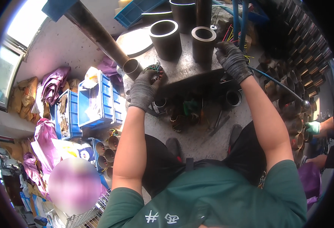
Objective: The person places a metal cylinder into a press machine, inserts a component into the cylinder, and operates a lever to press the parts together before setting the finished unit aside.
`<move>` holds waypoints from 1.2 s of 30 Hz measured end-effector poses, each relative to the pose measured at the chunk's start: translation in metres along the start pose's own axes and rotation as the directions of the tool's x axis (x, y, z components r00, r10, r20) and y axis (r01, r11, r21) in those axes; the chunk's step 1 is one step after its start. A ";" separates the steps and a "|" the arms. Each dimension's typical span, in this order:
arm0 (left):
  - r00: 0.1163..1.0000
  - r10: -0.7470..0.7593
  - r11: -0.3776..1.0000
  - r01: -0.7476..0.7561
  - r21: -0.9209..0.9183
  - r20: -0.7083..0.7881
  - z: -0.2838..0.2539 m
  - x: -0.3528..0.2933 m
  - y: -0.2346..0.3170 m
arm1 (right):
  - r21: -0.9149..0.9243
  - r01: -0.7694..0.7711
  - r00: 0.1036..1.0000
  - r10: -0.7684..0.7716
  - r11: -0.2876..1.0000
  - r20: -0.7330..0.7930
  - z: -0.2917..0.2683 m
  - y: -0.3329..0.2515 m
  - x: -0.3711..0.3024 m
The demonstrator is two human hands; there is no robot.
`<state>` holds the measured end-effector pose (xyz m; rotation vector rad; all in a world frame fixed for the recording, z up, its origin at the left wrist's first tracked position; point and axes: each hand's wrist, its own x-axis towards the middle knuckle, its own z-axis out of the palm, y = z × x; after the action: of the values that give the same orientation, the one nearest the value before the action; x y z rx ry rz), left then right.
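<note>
Tabletop (180, 67): grey, worn, ahead of the person. Pipe (95, 34): long, brown, slanting down from upper left, with its open end near the tabletop's left end. Crates (114, 99): blue, well to the left of the tabletop. Disc (133, 40): pale, flat, just beside the pipe. Wide tube (169, 47): dark with a pale rim, upright on the tabletop. Narrow tube (203, 51): also upright, just right of the wide tube. Right hand (233, 60): grey-gloved, fingers bent, just beside the narrow tube's right side; contact and state of grip cannot be told. Left hand (143, 90): grey-gloved, beside the pipe's open end; grip closed on a clump. Clump (157, 72): small, dark, with green and red bits, at the left hand's fingertips over the tabletop's left part.
</note>
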<state>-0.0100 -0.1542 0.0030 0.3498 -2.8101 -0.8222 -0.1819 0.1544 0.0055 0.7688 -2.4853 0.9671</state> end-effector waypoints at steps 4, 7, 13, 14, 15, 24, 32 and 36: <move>0.998 0.000 0.987 -0.011 0.160 0.071 0.003 0.001 0.005 | 0.013 -0.011 0.973 0.007 1.000 0.230 -0.015 -0.016 -0.023; 0.995 0.041 0.992 -0.052 0.118 0.092 0.012 0.008 0.000 | 0.011 -0.031 0.938 0.026 0.999 0.345 -0.022 -0.010 -0.031; 0.967 -0.029 0.339 0.246 -0.908 0.251 0.032 -0.011 0.037 | 0.117 -0.138 0.911 0.080 0.983 0.405 -0.045 0.002 -0.048; 0.945 -0.033 0.189 0.325 -0.926 0.325 0.032 -0.018 0.048 | 0.127 -0.167 0.911 0.104 0.978 0.399 -0.048 0.001 -0.050; 0.917 -0.026 0.036 0.399 -0.916 0.398 0.034 -0.024 0.059 | 0.136 -0.195 0.911 0.128 0.971 0.393 -0.052 0.000 -0.052; 0.809 0.331 -0.383 0.585 -0.715 0.485 0.053 -0.042 0.114 | 0.183 -0.324 0.815 0.176 0.928 0.553 -0.089 -0.023 -0.055; 0.894 0.366 0.171 0.210 -0.963 0.260 0.072 -0.031 0.124 | 0.440 -0.561 0.744 0.194 0.702 0.639 -0.098 -0.025 -0.069; 0.930 0.357 0.559 -0.143 -0.817 0.081 0.073 -0.030 0.138 | 0.463 -0.829 0.551 0.311 0.315 0.775 -0.096 -0.014 -0.081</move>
<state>-0.0233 0.0038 0.0150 -0.3282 -2.2176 -2.0162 -0.0967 0.2417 0.0384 0.2341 -2.7982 2.6968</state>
